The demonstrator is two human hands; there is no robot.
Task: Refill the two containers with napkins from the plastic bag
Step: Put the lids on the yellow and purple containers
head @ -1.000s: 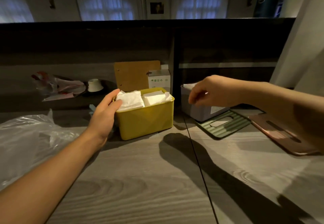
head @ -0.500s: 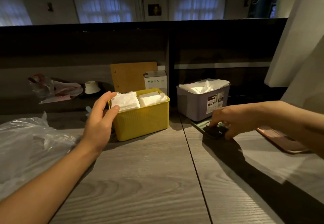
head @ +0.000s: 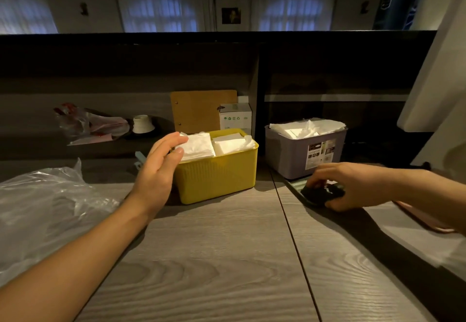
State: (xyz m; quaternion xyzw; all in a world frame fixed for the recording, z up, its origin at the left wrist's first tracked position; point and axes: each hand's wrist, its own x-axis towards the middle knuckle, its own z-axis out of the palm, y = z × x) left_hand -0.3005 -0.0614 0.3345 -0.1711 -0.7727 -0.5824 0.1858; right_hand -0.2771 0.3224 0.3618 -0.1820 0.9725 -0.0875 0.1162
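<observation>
Plastic comes first on your left: one clear plastic bag (head: 42, 210) lies slack on the bench (head: 216, 258), and whether any napkins remain inside cannot be told. Just right of it, your left hand (head: 157, 178) is spread, fingers straight, fingertips touching the left stack of napkins (head: 198, 146) at the rim of the yellow container (head: 218, 178). That box holds two stacks side by side, both standing above the rim; press or brush too hard and the top sheets could slide off, or the light box could skid toward the back wall.

Next comes the purple container (head: 302, 155), also heaped past its rim with loose, rumpled sheets. Forcing a lid down on that pile could crumple them or leave the lid unseated.

Farthest right, your right hand (head: 353, 186) curls its fingers round the green lid (head: 315, 193) lying on the bench just in front of the purple box. Lifting it carelessly could knock that box, which sits very near.

Counted: one bag, two containers, two stacks in the yellow one, one heap in the purple one, one green lid, two hands.
</observation>
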